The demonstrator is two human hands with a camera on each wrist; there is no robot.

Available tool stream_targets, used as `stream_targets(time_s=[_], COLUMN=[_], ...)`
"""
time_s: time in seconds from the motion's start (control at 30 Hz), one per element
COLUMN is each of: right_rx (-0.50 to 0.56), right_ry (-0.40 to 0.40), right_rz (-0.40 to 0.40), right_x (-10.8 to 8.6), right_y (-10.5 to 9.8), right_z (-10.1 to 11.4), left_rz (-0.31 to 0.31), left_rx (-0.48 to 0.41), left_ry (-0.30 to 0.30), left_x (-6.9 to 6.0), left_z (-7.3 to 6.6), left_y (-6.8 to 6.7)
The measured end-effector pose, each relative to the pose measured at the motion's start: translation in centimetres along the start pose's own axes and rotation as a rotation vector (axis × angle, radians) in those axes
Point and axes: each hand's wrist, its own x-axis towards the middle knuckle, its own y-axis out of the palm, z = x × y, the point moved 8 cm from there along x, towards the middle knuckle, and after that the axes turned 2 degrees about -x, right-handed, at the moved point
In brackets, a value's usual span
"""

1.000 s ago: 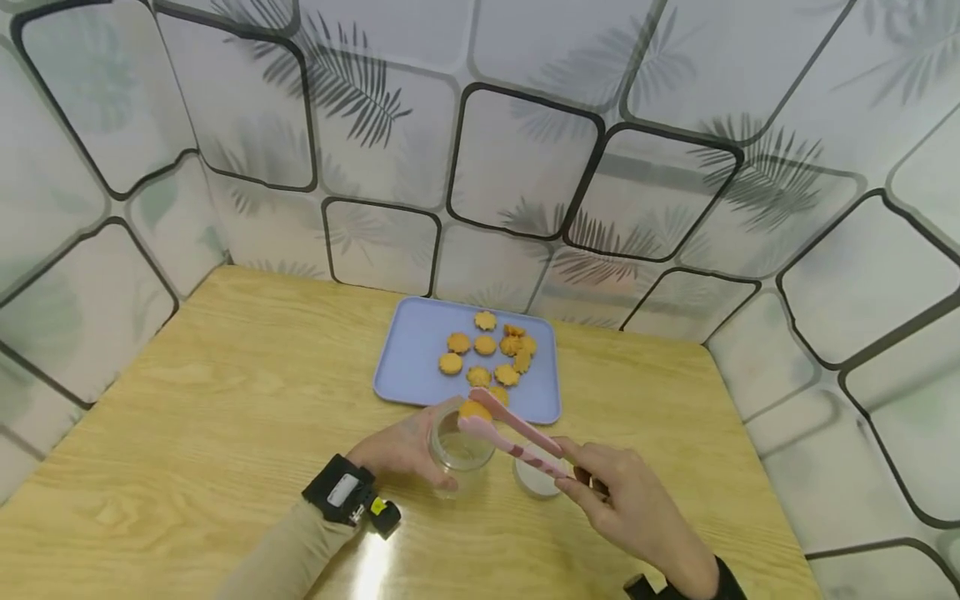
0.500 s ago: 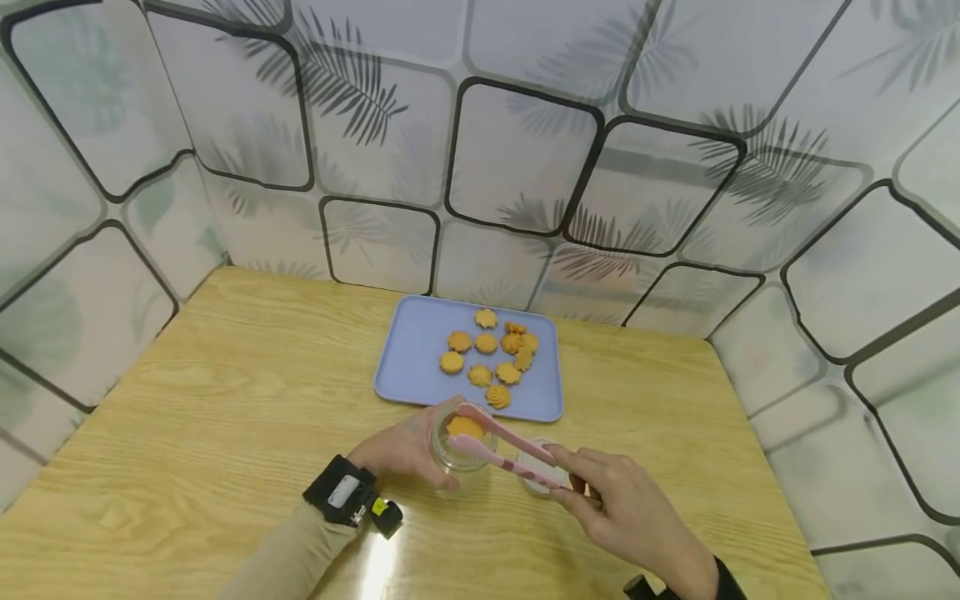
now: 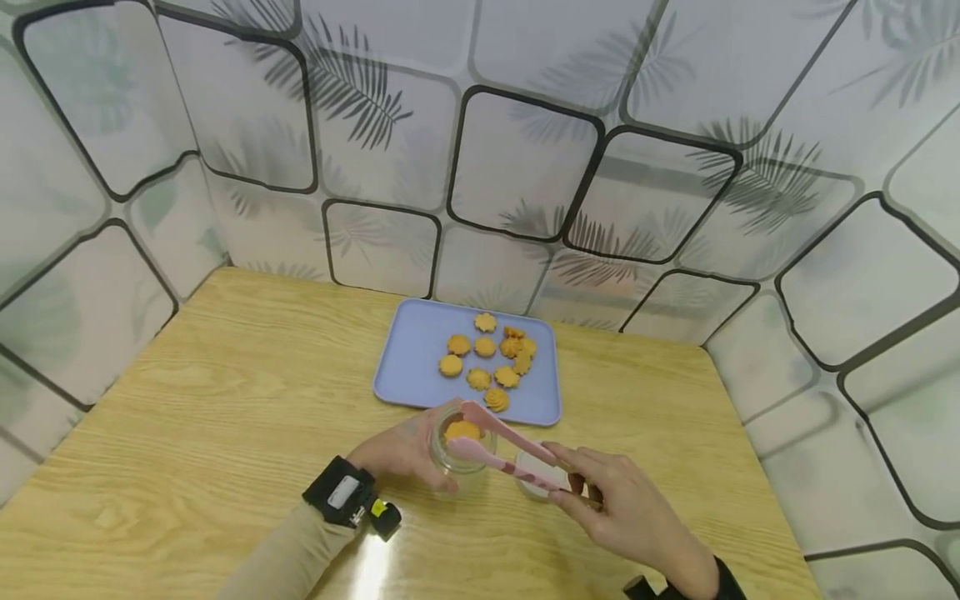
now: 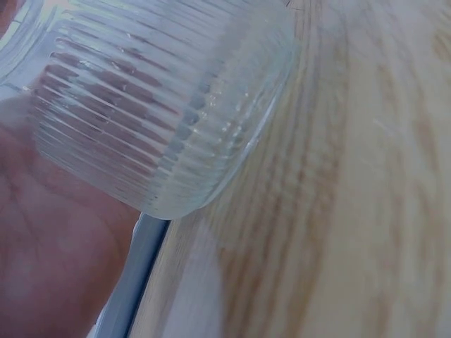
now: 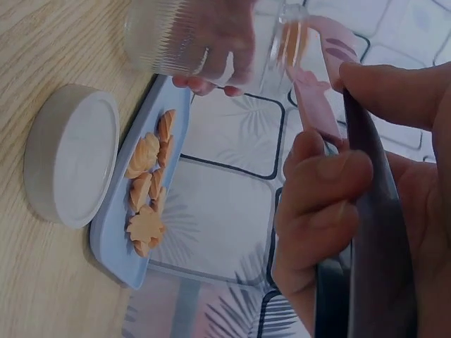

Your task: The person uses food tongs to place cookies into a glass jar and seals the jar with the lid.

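My left hand point(image 3: 405, 452) is wrapped around a clear ribbed glass jar point(image 4: 162, 105) on the table. In the head view my right hand point(image 3: 611, 496) holds pink tongs point(image 3: 517, 435), their tips at the jar's mouth. A round golden cookie point(image 3: 462, 431) sits in the mouth of the jar between the tong tips; in the right wrist view it shows through the glass near the rim. Whether the tips still press on it, I cannot tell. Beyond the jar, several golden cookies point(image 3: 484, 346) lie on a blue tray point(image 3: 408, 358).
A round white lid point(image 5: 74, 155) lies on the wooden table point(image 3: 225, 400) just right of the jar, partly under the tongs in the head view. Patterned fabric walls point(image 3: 390, 150) close off the table's back and sides.
The tongs have come down and left, carrying the cookie from above the jar's rim into its mouth. My left hand has kept the jar in place.
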Motion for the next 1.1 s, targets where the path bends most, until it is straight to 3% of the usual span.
stream_targets(time_s=[0.17, 0.27, 0.37, 0.43, 0.57, 0.8, 1.1], right_rx=[0.169, 0.198, 0.100, -0.033, -0.237, -0.344, -0.346], right_ry=[-0.051, -0.015, 0.116, 0.231, 0.401, 0.449, 0.484], right_rz=[0.003, -0.023, -0.086, -0.106, -0.059, -0.047, 0.012], right_x=[0.0, 0.2, 0.7, 1.1, 1.7, 3.4, 4.8], right_y=[-0.5, -0.7, -0.8, -0.5, 1.0, 2.9, 3.8], right_z=[-0.6, -1.5, -3.5, -5.1, -8.1, -10.1, -11.1], left_rz=[0.032, 0.029, 0.020, 0.020, 0.024, 0.029, 0.028], left_rx=[-0.036, -0.007, 0.015, 0.021, 0.006, -0.004, 0.004], left_ry=[0.037, 0.058, 0.079, 0.095, 0.090, 0.078, 0.082], left_x=[0.1, 0.1, 0.2, 0.2, 0.2, 0.2, 0.2], left_z=[0.0, 0.0, -0.1, -0.1, 0.0, 0.2, 0.2], left_y=[0.2, 0.1, 0.0, -0.1, -0.1, 0.0, -0.2])
